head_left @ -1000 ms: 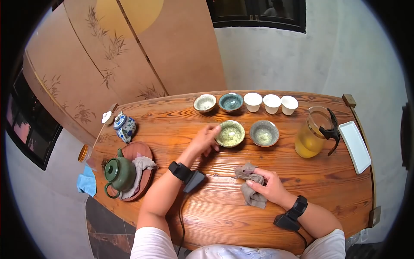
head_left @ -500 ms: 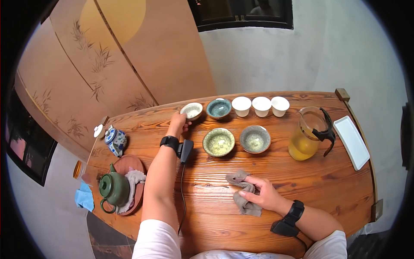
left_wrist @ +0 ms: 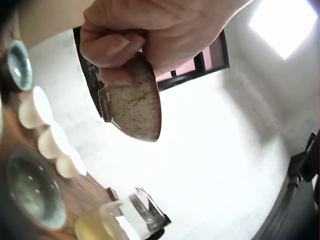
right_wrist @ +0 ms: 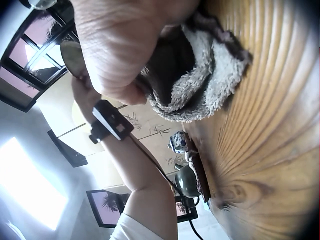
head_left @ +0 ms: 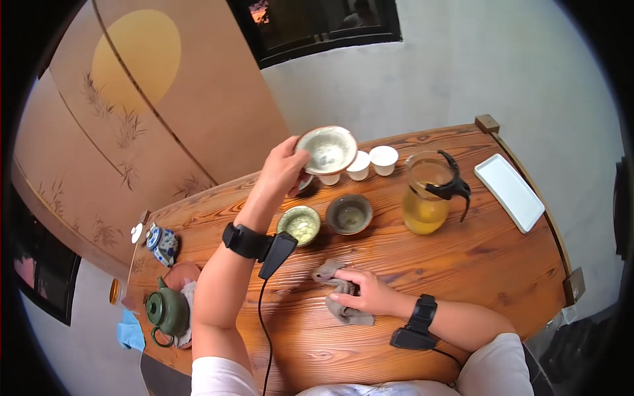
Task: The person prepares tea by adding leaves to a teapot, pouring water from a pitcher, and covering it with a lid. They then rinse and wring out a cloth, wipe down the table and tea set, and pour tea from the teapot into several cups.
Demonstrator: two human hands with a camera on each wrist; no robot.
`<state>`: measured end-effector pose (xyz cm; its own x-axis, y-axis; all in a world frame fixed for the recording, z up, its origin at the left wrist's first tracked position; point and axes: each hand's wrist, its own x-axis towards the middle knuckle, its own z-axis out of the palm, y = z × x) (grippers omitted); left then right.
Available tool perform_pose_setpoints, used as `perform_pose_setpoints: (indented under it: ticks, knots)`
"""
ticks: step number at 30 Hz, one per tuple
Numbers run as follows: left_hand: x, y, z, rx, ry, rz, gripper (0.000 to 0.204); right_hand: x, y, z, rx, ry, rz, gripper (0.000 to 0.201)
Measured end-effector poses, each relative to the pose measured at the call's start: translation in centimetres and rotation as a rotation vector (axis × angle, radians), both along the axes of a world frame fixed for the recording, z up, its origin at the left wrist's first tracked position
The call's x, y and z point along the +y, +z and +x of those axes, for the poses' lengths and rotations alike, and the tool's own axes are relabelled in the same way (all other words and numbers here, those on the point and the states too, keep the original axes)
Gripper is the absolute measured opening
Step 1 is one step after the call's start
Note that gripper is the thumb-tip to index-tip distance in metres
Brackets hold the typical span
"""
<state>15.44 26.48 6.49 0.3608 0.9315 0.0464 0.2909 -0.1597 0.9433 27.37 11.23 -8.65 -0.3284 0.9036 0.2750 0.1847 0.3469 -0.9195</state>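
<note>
My left hand (head_left: 284, 166) grips a pale crackle-glazed tea bowl (head_left: 328, 149) by its left side, raised well above the far part of the table. The left wrist view shows the bowl's (left_wrist: 132, 105) speckled outside turned sideways, with fingers curled at its foot. My right hand (head_left: 370, 290) holds a crumpled grey cloth (head_left: 345, 300) on the tabletop; in the right wrist view the towel (right_wrist: 200, 85) bunches beneath the thumb. Between the hands stand a yellow-green bowl (head_left: 299, 225) and a grey bowl (head_left: 350, 214). The teal bowl (left_wrist: 20, 65) is mostly hidden behind my left hand in the head view.
Several small white cups, one of them here (head_left: 383, 160), line the back edge. To the right stand a glass pitcher (head_left: 424, 211) of yellow liquid and a white tray (head_left: 510, 193). At left are a green teapot (head_left: 168, 310) and a blue-and-white pot (head_left: 162, 244).
My left hand has gone from the yellow-green bowl to the pale bowl at the back, then lifted it up and rightward. My right hand still holds the cloth. The head view has turned.
</note>
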Motion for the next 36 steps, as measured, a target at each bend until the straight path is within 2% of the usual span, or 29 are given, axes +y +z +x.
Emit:
perform_pose_setpoints:
  ticks: [1, 5, 7, 9, 11, 13, 14, 15, 16, 17, 19, 20, 21, 25, 27, 28, 30, 32, 33, 34, 36]
  knots:
    - [-0.2, 0.4, 1.6, 0.002, -0.014, 0.001, 0.028, 0.0, -0.1, 0.0, 0.003, 0.005, 0.006, 0.044]
    - [-0.9, 1.5, 7.4, 0.201, -0.099, 0.361, 0.029, 0.4, -1.0, -0.2, -0.017, 0.015, 0.017, 0.045]
    - [-1.5, 0.9, 9.6, 0.399, -0.054, 0.942, 0.025, 0.4, -0.9, -0.2, 0.008, 0.010, 0.039, 0.045]
    - [-2.7, 0.9, 11.5, 0.649, -0.003, 1.184, 0.024, 0.5, -1.5, -0.5, 0.049, -0.023, 0.121, 0.045]
    - [-3.5, 0.5, 12.5, 0.662, -0.029, 1.279, 0.023, 0.3, -0.8, -0.4, 0.054, -0.019, 0.109, 0.041]
    - [-4.1, 0.3, 12.9, 0.683, -0.041, 1.369, 0.023, 0.1, 0.2, -0.2, 0.020, 0.022, -0.033, 0.035]
    - [-4.5, 0.2, 12.9, 0.686, -0.020, 1.390, 0.023, 0.2, -0.1, -0.4, 0.022, 0.031, -0.032, 0.035]
    - [-4.7, 0.2, 12.7, 0.689, 0.001, 1.411, 0.024, 0.2, -0.6, -0.6, 0.067, -0.035, 0.078, 0.030]
    - [-4.5, 0.2, 12.4, 0.617, 0.029, 1.368, 0.024, 0.2, -0.6, -0.7, 0.110, -0.101, 0.186, 0.026]
    - [-4.4, 0.2, 11.7, 0.623, 0.040, 1.365, 0.024, 0.0, -0.5, -0.6, 0.109, -0.089, 0.186, 0.026]
    - [-4.0, 0.7, 9.1, 0.459, 0.058, 0.911, 0.025, -0.1, 0.2, -0.2, 0.127, -0.117, 0.237, 0.020]
    - [-3.6, 0.5, 7.4, 0.352, 0.048, 0.798, 0.025, -0.3, 0.4, -0.1, 0.129, -0.141, 0.265, 0.015]
    - [-3.6, 0.2, 5.5, 0.250, 0.049, 0.560, 0.027, -0.4, 0.6, -0.1, 0.130, -0.128, 0.267, 0.015]
    - [-5.4, -2.8, -3.0, 0.178, 0.155, 0.463, 0.026, -0.5, 1.6, -0.1, 0.134, -0.282, 0.493, 0.014]
    - [-6.7, -5.2, -6.8, 0.298, 0.212, 0.335, 0.027, -0.9, 2.5, -0.1, 0.160, -0.286, 0.448, 0.017]
    - [-7.6, -6.6, -7.8, 0.262, 0.195, 0.280, 0.028, -1.1, 3.2, 0.2, 0.140, -0.264, 0.439, 0.020]
    - [-9.4, -8.9, -8.9, 0.225, 0.124, 0.191, 0.028, -1.2, 4.0, 0.7, 0.016, -0.222, 0.417, 0.022]
    - [-11.2, -10.1, -8.2, 0.086, 0.071, -0.016, 0.029, -1.0, 4.2, 0.2, -0.044, -0.170, 0.382, 0.024]
    - [-11.9, -10.5, -7.8, 0.014, 0.032, -0.093, 0.029, -0.7, 4.1, -0.2, -0.178, -0.138, 0.541, 0.027]
    - [-12.3, -10.6, -7.5, 0.007, 0.032, -0.095, 0.029, -0.6, 4.1, -0.5, -0.314, -0.108, 0.700, 0.031]
    - [-12.8, -10.6, -6.9, 0.074, 0.044, 0.111, 0.027, -1.2, 4.5, -0.6, -0.407, -0.079, 0.720, 0.033]
